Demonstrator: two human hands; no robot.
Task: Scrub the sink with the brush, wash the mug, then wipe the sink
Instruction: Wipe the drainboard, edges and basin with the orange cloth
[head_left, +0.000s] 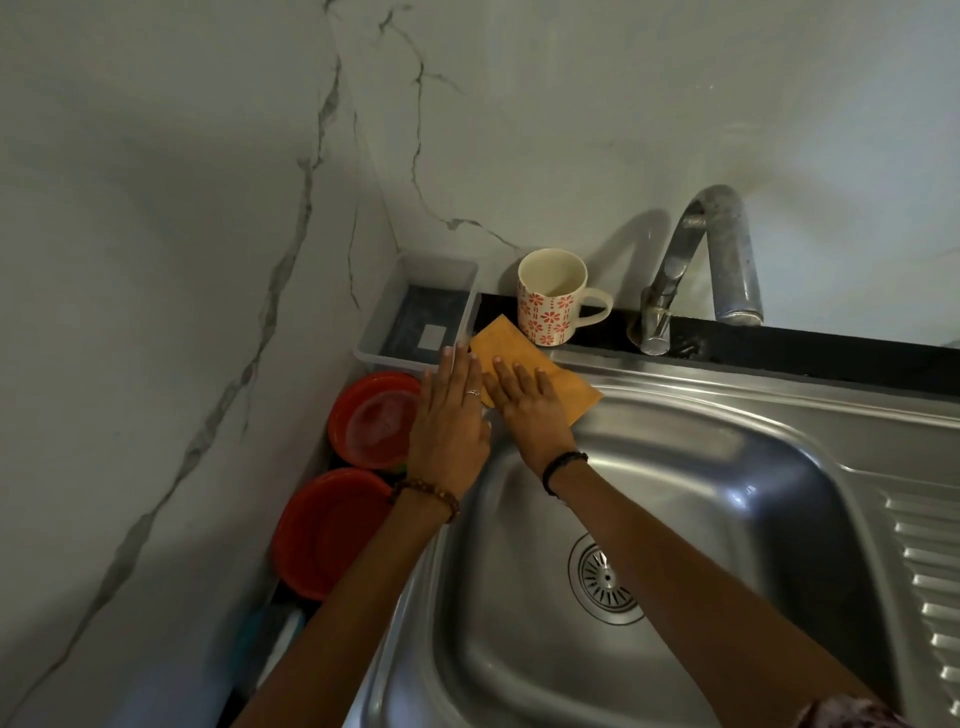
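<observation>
Plainly, both hands lie flat at the far left corner of the steel sink (691, 467): the right hand (530, 410) presses an orange cloth (511, 345) onto the sink's rim with straight fingers, and the left hand (449, 421) rests beside it, fingers straight too, its fingertips reaching the edge of a clear plastic tray (415, 312). Neither hand is curled round anything. The mug (551, 297), white with a red flower pattern, stands upright on the dark tabletop (810, 345) ledge behind the sink, just beyond the cloth, its handle turned toward the tap (696, 260). A pale label sits inside the tray, but any writing on it is too small to read. Two red bowls (332, 530) sit left of the sink against the marbled wall (182, 234). What may be a brush lies dark and blurred below them; I cannot tell.
</observation>
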